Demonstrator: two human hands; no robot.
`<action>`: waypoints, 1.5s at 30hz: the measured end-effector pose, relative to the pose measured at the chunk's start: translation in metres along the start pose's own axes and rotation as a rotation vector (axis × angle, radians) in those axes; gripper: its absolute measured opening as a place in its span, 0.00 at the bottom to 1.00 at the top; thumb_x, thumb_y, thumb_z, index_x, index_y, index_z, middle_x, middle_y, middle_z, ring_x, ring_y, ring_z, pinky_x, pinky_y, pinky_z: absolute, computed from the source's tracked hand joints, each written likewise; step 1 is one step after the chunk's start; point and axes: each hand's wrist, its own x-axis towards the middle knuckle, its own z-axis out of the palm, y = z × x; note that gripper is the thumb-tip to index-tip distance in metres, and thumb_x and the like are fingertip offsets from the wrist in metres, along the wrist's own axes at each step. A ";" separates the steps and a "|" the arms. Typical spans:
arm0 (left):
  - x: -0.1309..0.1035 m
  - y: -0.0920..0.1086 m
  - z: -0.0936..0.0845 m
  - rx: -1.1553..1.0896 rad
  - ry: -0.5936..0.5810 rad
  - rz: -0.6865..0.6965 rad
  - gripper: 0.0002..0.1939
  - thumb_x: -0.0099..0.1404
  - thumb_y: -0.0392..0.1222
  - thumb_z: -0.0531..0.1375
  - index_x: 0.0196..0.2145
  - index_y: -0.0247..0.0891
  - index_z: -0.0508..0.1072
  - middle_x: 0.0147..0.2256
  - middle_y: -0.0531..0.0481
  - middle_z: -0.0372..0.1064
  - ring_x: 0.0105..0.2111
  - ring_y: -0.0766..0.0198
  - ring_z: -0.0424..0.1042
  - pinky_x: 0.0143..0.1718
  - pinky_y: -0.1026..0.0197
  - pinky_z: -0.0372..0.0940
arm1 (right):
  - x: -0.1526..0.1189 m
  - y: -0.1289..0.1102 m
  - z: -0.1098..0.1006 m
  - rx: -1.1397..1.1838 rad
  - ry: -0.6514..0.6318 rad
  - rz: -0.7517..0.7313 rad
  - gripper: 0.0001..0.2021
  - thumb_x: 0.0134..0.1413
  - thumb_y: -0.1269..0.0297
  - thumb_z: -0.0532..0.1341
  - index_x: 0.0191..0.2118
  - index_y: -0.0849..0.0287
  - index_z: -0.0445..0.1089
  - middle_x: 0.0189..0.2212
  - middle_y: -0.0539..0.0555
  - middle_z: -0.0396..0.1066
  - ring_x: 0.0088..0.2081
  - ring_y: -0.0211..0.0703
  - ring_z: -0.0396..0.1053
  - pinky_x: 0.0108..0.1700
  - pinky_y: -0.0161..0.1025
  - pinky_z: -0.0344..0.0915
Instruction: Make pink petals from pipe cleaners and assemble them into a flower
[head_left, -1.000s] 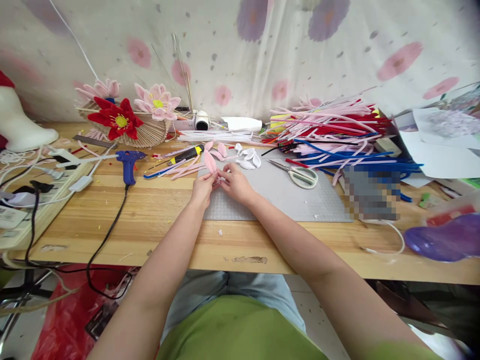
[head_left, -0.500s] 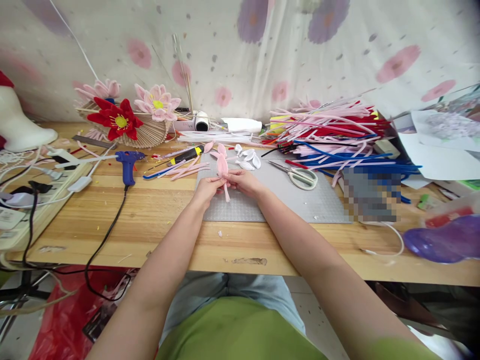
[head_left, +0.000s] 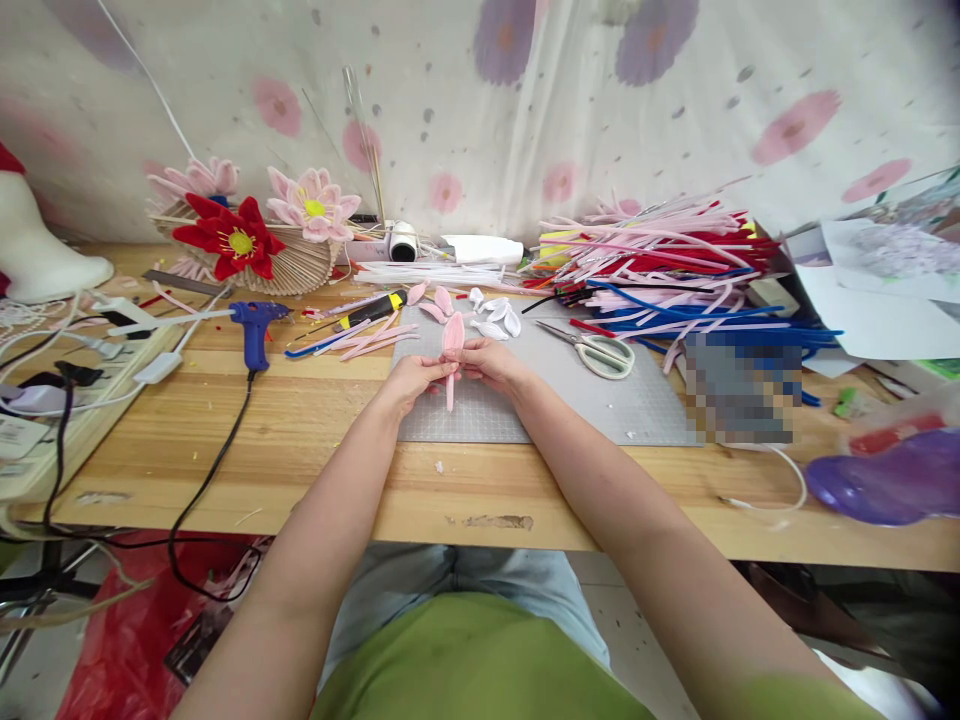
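Observation:
Between my hands stands a pink pipe-cleaner petal (head_left: 453,335), its rounded loop up and its stem hanging below the fingers. My left hand (head_left: 420,378) pinches it from the left near the base of the loop. From the right, my right hand (head_left: 486,362) closes its fingers on the same spot. Just beyond the held petal lie several loose pink petals (head_left: 442,300) and a group of white petals (head_left: 496,315). All this is over a grey cutting mat (head_left: 570,400). Scissors (head_left: 604,355) with pale handles rest on the mat to the right.
A blue glue gun (head_left: 256,332) stands at the left, its black cord running over the table edge. Behind it are finished red (head_left: 238,240) and pink flowers. Bundled pipe cleaners (head_left: 660,250) pile up at the back right. A purple object (head_left: 885,480) lies at the right edge.
The held petal has dropped slightly toward me and turned a little, so its loop stands apart from the loose pink petals behind. Both hands keep their grip and have barely moved.

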 end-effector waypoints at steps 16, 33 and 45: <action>0.000 -0.007 0.015 0.002 -0.094 0.316 0.13 0.41 0.33 0.63 0.29 0.33 0.75 0.31 0.48 0.74 0.34 0.63 0.70 0.40 0.60 0.61 | 0.004 -0.002 -0.003 0.106 0.244 -0.027 0.10 0.31 0.66 0.69 0.20 0.67 0.70 0.11 0.47 0.61 0.13 0.24 0.46 0.12 0.28 0.37; 0.012 -0.020 0.019 -0.023 0.106 0.334 0.17 0.41 0.47 0.67 0.28 0.33 0.75 0.27 0.50 0.72 0.26 0.67 0.68 0.30 0.64 0.63 | 0.007 0.001 0.003 0.143 0.235 -0.019 0.09 0.30 0.66 0.68 0.21 0.66 0.70 0.14 0.49 0.65 0.14 0.25 0.52 0.14 0.29 0.38; -0.001 -0.001 0.013 -0.207 0.067 0.112 0.11 0.41 0.39 0.68 0.24 0.31 0.74 0.22 0.47 0.71 0.25 0.64 0.70 0.27 0.62 0.65 | 0.001 -0.001 0.001 0.055 0.078 -0.025 0.15 0.29 0.59 0.70 0.24 0.66 0.70 0.15 0.49 0.65 0.17 0.28 0.55 0.16 0.28 0.44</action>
